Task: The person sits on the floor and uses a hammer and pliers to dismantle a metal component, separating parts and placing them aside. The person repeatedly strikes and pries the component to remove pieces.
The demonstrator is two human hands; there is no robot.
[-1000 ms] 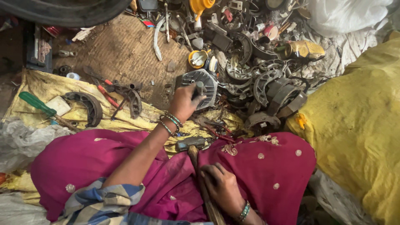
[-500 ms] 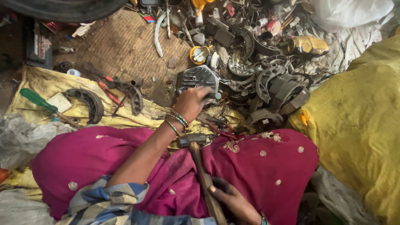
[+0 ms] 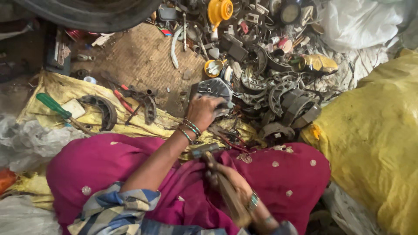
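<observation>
**A:** What is at the centre of the scene?

**B:** A person seated on the floor in a magenta garment point(image 3: 130, 169), seen from above. The left hand point(image 3: 203, 112), bangles at the wrist, reaches forward and rests on a grey metal housing point(image 3: 214, 89) at the near edge of a heap of scrap parts point(image 3: 278, 87). The fingers curl over the housing's near side; the grip is closed loosely on it.

**A:** And the right hand?

**B:** The right hand point(image 3: 230, 180) lies in the lap, wrapped around the wooden handle of a hammer point(image 3: 220, 174). The grip is closed firmly on the handle. The hammer's metal head points forward, just short of the left wrist, above the magenta cloth.

**A:** Where does the housing sit?

**B:** On the ground just beyond the person's knees, touching the dark curved brake shoes point(image 3: 289, 102) and other metal pieces piled to its right. A small yellow round tin point(image 3: 213, 68) stands just behind it.

**A:** What else lies about?

**B:** To the left, a yellow sheet point(image 3: 65, 89) carries a green-handled screwdriver point(image 3: 53, 105), a single curved brake shoe point(image 3: 103, 109) and red-handled pliers point(image 3: 124, 102). A woven brown mat point(image 3: 143, 56) covers the floor beyond that. A black tyre point(image 3: 93, 13) runs along the top edge, a large yellow sack point(image 3: 374, 135) fills the right side, and a white bag point(image 3: 359, 19) sits at top right.
</observation>
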